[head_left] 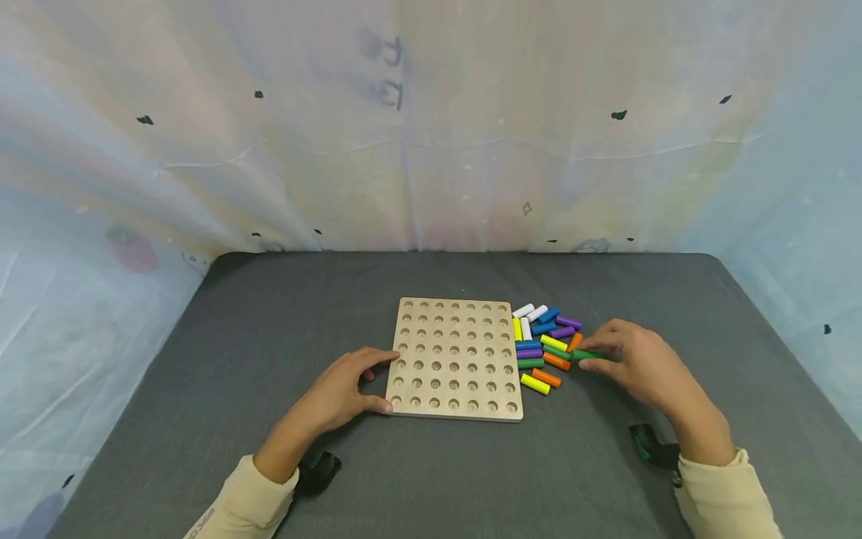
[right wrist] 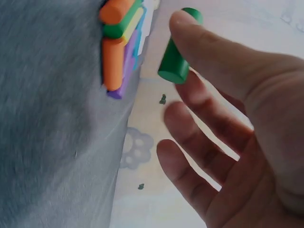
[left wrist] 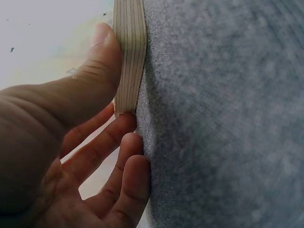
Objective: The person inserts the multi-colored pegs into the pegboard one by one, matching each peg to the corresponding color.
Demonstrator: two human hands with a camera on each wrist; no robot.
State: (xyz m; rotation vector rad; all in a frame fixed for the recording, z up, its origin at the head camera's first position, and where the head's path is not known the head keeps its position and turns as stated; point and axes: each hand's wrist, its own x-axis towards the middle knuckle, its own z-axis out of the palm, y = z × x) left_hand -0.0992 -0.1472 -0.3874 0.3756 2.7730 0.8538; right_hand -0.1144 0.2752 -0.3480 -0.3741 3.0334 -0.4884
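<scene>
A square wooden pegboard (head_left: 454, 359) with rows of round holes lies on the table. My left hand (head_left: 346, 385) rests against its left side, thumb by the near corner and index fingertip at the edge. Up close in the left wrist view, the thumb (left wrist: 97, 66) lies along the board's layered edge (left wrist: 130, 52), with the other fingers loosely bent near the cloth. My right hand (head_left: 640, 363) pinches a green peg (right wrist: 175, 64) between thumb and index finger, raised over the table. Its other fingers are spread and hold nothing.
Along the board's right side lie loose pegs: white pegs (head_left: 537, 314), blue, purple, yellow, orange pegs (head_left: 546, 377) and green pegs (head_left: 530, 364). Dark grey cloth (head_left: 303, 299) covers the table. A pale printed curtain (head_left: 458, 150) hangs behind and at both sides.
</scene>
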